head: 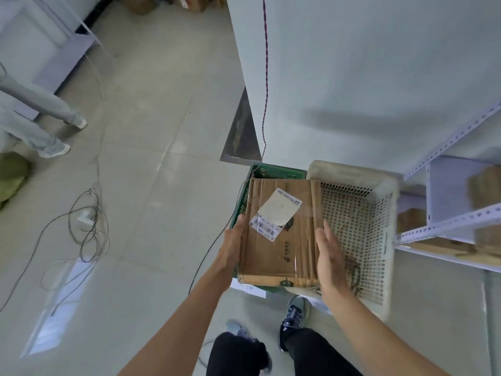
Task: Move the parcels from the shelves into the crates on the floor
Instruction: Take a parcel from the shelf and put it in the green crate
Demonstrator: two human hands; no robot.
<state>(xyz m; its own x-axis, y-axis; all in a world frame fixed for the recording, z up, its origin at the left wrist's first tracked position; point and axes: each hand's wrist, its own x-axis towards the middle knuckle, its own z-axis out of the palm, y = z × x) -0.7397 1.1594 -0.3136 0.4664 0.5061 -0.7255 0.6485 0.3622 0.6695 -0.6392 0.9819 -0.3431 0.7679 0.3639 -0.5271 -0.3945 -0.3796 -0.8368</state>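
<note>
Parcel held between two hands over floor crates

A person presses a cardboard parcel (282, 248) between both palms; the left hand (232, 246) lies flat along its left side and the right hand (330, 257) against its right side, fingers straight rather than curled round the box; the parcel, bearing a white label (279, 210) and a barcode sticker, hangs above the green crate (276, 172), its right edge overlapping the rim of the white perforated crate (360, 226) just beside it; both crates sit on the tiled floor against a white wall; a metal shelf unit (444, 226) to the right holds more brown parcels (485, 185); loose cables (89, 229) lie coiled on the floor to the left.
</note>
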